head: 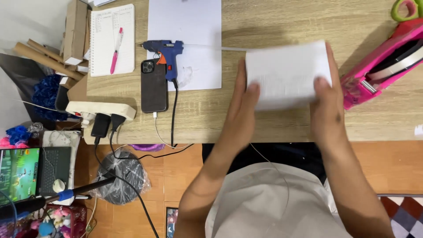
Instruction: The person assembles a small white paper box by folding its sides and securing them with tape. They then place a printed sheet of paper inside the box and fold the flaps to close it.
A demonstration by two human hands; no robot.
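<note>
A white folded sheet of paper [286,72] is held just above the wooden table [273,22] between both my hands. My left hand [244,103] grips its left edge, thumb on top. On the right edge sits my right hand [326,94], thumb over the paper. The paper is blurred. A blue hot glue gun [166,52] lies to the left on a larger white sheet [185,26], its nozzle pointing left.
A dark phone [154,86] lies beside the glue gun. A notebook with a pink pen [115,49] is at the far left. A pink tape dispenser [385,66] stands at the right, green scissors [405,9] behind it. A power strip [101,110] hangs at the table's left edge.
</note>
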